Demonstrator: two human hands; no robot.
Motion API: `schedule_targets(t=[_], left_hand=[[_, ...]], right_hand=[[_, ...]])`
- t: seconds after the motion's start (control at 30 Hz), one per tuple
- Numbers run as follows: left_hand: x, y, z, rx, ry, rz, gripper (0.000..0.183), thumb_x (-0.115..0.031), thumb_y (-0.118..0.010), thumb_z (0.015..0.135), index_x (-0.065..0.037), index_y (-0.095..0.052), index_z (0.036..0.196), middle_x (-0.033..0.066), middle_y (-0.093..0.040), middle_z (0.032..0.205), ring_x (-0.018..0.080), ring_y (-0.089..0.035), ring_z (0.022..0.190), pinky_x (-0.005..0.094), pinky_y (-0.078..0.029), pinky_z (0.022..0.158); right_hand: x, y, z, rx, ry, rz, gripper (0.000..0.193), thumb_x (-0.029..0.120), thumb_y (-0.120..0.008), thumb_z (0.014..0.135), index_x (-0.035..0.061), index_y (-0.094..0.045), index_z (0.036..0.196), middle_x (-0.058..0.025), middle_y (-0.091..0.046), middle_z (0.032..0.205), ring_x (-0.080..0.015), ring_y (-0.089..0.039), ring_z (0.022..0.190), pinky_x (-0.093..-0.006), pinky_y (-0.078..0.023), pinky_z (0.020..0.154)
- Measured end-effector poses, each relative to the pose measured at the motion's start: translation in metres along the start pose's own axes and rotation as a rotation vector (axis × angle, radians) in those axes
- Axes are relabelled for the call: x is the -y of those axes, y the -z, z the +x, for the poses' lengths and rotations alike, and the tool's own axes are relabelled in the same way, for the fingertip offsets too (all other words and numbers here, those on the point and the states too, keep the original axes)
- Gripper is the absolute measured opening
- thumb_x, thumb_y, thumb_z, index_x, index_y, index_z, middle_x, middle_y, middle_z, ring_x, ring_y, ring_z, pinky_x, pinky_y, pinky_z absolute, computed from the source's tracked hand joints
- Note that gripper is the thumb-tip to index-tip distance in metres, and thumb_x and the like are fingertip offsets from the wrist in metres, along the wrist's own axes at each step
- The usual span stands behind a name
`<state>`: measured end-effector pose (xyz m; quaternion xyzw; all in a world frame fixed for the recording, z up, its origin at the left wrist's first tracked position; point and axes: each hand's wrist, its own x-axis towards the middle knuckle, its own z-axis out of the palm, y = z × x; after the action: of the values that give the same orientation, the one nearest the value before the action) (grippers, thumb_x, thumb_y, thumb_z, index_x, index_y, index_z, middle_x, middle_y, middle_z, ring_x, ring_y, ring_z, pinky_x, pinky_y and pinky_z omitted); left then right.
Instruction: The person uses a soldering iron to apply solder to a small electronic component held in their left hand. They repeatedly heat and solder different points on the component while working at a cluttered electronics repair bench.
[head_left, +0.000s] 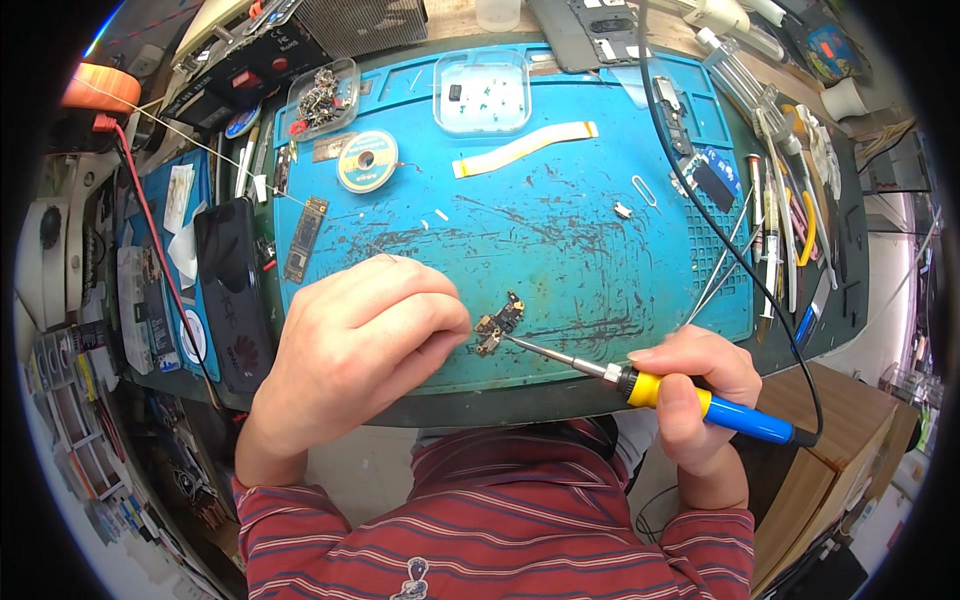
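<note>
A small dark circuit board with gold-coloured parts lies on the blue work mat, near its front edge. My right hand is closed around a soldering iron with a yellow and blue handle. The iron's thin metal tip reaches left to the board's lower right side; whether it touches cannot be told. Just left of the board is my left hand, fingers curled and pinched together by the board's edge. What those fingers hold, if anything, is hidden. A black cord runs from the iron's end up over the mat.
A solder spool, a long narrow circuit board, a white-yellow flex cable and a clear tray of tiny parts lie beyond my hands. A dark phone panel is at left; syringes and tweezers are at right.
</note>
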<state>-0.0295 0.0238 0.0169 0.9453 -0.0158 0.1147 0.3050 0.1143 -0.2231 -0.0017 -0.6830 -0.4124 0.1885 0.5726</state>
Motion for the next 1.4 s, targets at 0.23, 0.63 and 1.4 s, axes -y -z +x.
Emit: schedule_targets(t=[0.23, 0.63, 1.4], left_hand=[[0.001, 0.0, 0.0, 0.004, -0.021, 0.001, 0.022, 0.003, -0.076, 0.067, -0.005, -0.064, 0.083, 0.0075, -0.066, 0.087, 0.0246, -0.066, 0.08, 0.0341, -0.053, 0.067], [0.0, -0.001, -0.002, -0.011, 0.009, -0.03, 0.021, 0.005, -0.074, 0.07, -0.004, -0.065, 0.086, 0.0081, -0.067, 0.087, 0.0246, -0.067, 0.081, 0.0332, -0.053, 0.068], [-0.002, -0.012, 0.007, 0.184, -0.136, -0.017, 0.058, -0.003, -0.075, 0.077, -0.008, -0.059, 0.132, 0.0097, -0.06, 0.129, 0.0301, -0.056, 0.114, 0.0404, -0.041, 0.101]], right_hand=[[0.002, 0.0, 0.001, 0.028, -0.033, -0.001, 0.014, 0.006, -0.068, 0.082, 0.0039, -0.073, 0.095, -0.0081, -0.071, 0.075, -0.016, -0.068, 0.065, -0.0265, -0.052, 0.059], [0.002, -0.001, -0.001, 0.002, -0.024, -0.009, 0.013, 0.009, -0.068, 0.084, 0.0032, -0.073, 0.094, -0.0091, -0.071, 0.077, -0.016, -0.066, 0.064, -0.0267, -0.051, 0.059], [-0.021, -0.01, -0.029, -0.53, 0.064, 0.36, 0.04, 0.03, -0.069, 0.094, 0.0018, -0.053, 0.118, -0.0029, -0.053, 0.092, -0.0061, -0.047, 0.066, -0.0206, -0.037, 0.055]])
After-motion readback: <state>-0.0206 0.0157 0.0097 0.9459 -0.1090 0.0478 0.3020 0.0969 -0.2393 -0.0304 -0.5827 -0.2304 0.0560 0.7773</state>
